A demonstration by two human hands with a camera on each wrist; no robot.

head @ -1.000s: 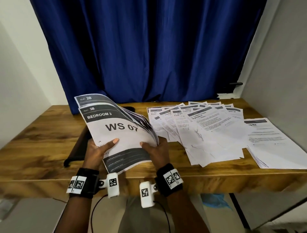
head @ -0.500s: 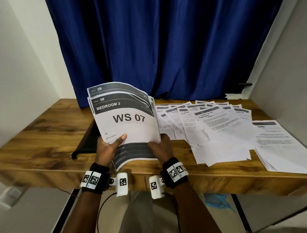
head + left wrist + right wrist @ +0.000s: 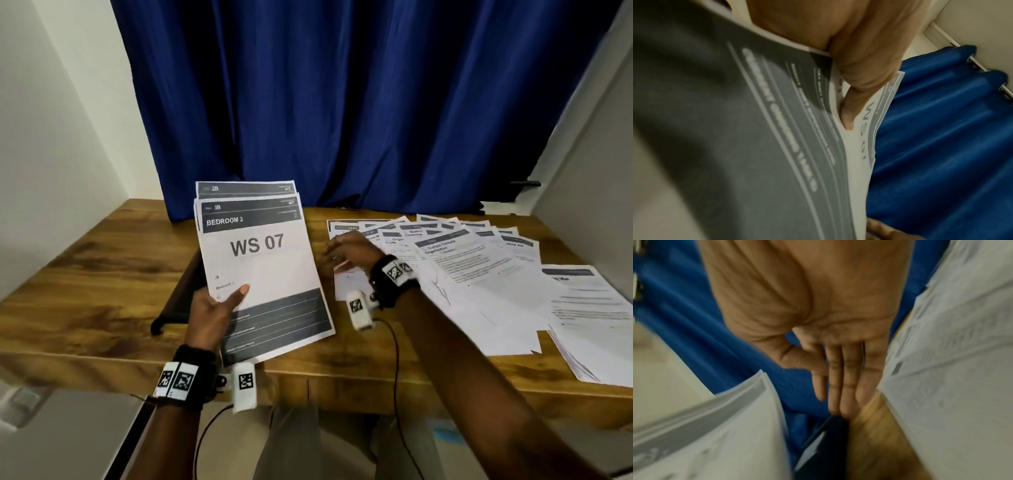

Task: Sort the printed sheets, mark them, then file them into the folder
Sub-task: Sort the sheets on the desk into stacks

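- My left hand (image 3: 215, 310) pinches the WS 07 stack (image 3: 262, 270) upright, thumb on front; I keep grip firm so sheets don't fan.
- Right hand (image 3: 349, 251), fingers straight and empty, hovers over fanned sheets (image 3: 459, 274) on counter (image 3: 85, 301); I'd take one sheet only.
- Folder (image 3: 174, 301) lies behind stack, left.
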